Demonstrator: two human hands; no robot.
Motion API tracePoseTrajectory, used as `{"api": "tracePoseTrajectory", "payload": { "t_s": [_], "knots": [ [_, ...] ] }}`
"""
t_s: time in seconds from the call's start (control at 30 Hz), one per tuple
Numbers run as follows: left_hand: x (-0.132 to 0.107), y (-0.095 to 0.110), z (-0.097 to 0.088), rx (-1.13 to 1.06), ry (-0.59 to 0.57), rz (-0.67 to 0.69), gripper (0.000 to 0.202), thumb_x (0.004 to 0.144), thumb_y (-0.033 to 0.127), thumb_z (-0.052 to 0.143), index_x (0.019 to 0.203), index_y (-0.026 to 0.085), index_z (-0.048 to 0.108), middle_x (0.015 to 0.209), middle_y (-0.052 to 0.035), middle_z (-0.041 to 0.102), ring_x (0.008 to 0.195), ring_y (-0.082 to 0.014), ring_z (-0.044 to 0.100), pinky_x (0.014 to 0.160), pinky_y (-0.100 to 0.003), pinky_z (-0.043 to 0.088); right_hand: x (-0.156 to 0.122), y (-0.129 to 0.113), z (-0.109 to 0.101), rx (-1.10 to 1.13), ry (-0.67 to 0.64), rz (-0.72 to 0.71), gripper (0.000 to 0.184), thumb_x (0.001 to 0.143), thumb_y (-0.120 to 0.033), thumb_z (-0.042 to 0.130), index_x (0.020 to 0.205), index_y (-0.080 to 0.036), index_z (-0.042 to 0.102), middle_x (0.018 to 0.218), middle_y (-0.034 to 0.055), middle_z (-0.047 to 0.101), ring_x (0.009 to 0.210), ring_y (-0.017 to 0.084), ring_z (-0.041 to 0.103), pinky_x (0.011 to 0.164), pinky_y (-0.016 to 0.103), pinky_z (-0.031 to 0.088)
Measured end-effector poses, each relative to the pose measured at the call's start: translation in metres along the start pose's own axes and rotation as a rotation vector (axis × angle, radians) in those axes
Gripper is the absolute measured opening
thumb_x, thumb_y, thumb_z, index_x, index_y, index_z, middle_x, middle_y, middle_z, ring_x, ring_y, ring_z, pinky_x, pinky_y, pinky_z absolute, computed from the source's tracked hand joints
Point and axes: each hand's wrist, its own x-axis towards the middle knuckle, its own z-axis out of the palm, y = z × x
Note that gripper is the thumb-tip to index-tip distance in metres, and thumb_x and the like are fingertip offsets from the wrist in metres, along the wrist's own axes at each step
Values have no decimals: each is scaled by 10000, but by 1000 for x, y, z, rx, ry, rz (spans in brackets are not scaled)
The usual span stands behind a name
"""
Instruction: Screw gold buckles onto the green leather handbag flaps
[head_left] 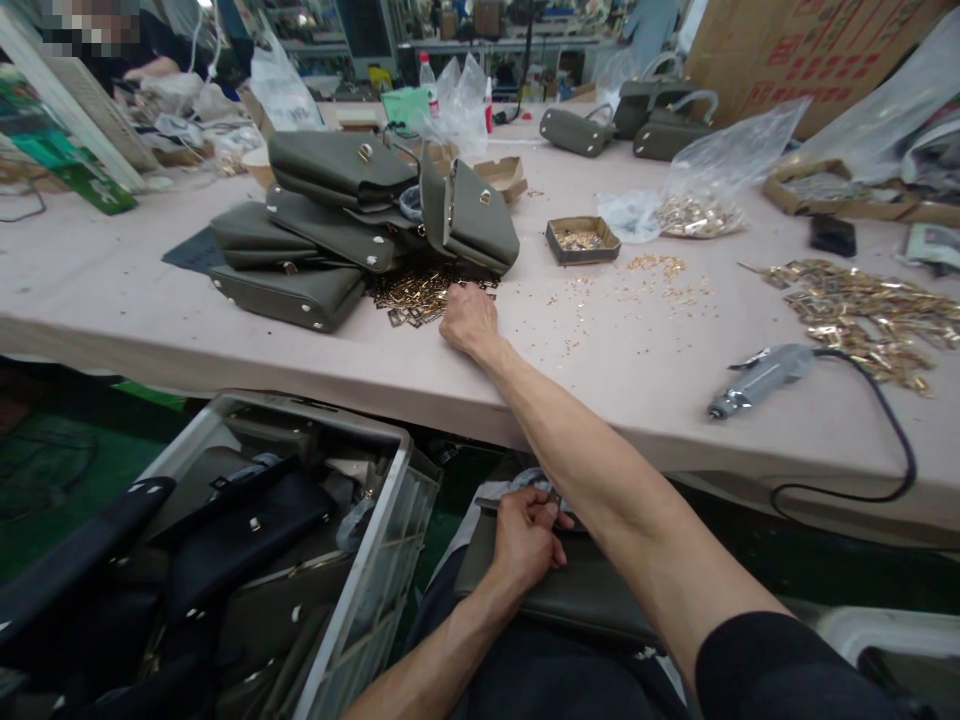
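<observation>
My right hand [470, 318] reaches across to a pile of gold-coloured metal fittings [412, 297] on the table. Its fingers are curled down at the pile's right edge, and whatever is in them is hidden. On my lap rests an olive-green handbag [600, 600], partly covered by my right forearm. My left hand [527, 540] is closed at the bag's upper edge, thumb and fingers pinched together there. Several olive handbags [307, 235] are heaped just behind and left of the fittings, some with gold clasps.
A grey power screwdriver [761, 380] with a black cord lies at the right, before more gold fittings [862, 310]. A small box [583, 242] of tiny parts stands mid-table, with loose bits around it. A plastic crate [409, 480] of bags stands at lower left.
</observation>
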Motion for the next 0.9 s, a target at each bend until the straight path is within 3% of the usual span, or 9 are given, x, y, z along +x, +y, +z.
{"api": "tracePoseTrajectory", "payload": {
  "t_s": [0.13,0.27,0.37,0.47,0.53,0.63,0.7,0.8,0.9],
  "knots": [
    [3,-1,0,8,9,9,160,845,278,569,871,124,599,797,-102,753,324,-96,559,294,-182,398,-4,7,1,90,64,-28,306,909,-137,515,1189,-159,636,1148,143,647,1070,289,602,944,395,504],
    [5,-2,0,16,18,14,171,832,271,571,885,114,612,783,-101,744,333,-107,569,297,-190,399,-8,13,-1,114,111,-57,281,947,-161,462,1066,-203,713,1111,110,673,1032,271,614,888,380,513],
    [5,-3,-1,6,14,31,194,823,288,590,870,104,632,784,-106,740,351,-115,583,309,-202,422,-9,13,-5,87,80,-36,248,898,-124,512,970,-191,740,1041,110,708,994,281,638,851,380,519],
    [3,-2,-1,-16,20,27,228,826,317,613,863,93,635,764,-111,736,352,-111,575,324,-214,449,-13,9,-17,115,53,9,203,871,-111,568,913,-187,751,983,104,736,965,277,659,843,371,520],
    [2,-1,-2,-35,25,23,262,831,349,629,869,90,629,760,-115,737,352,-110,571,323,-214,449,-24,5,-33,202,128,1,180,894,-141,585,924,-197,753,998,81,744,973,263,661,870,369,517],
    [2,0,-2,-75,11,21,313,831,409,658,866,100,621,796,-120,744,371,-116,592,326,-217,459,-63,3,-66,425,277,-87,150,941,-232,595,930,-222,745,1003,34,743,933,224,661,889,360,520],
    [3,-1,-2,-89,-5,25,348,832,453,666,829,107,627,803,-119,746,382,-118,601,337,-221,470,-104,6,-89,583,300,-97,134,949,-300,618,935,-246,740,977,12,740,856,201,662,850,350,538],
    [5,-1,-3,-71,-28,20,433,860,525,633,767,103,662,617,-86,699,364,-124,583,365,-225,484,-178,19,-111,734,228,24,109,924,-355,665,935,-285,748,916,19,736,760,202,660,739,355,560],
    [6,0,-5,-54,-33,10,470,871,553,616,821,92,692,496,-55,641,362,-148,594,383,-231,493,-247,44,-106,762,135,199,105,899,-367,686,953,-330,768,907,42,732,754,231,677,671,376,566]
  ]
}}
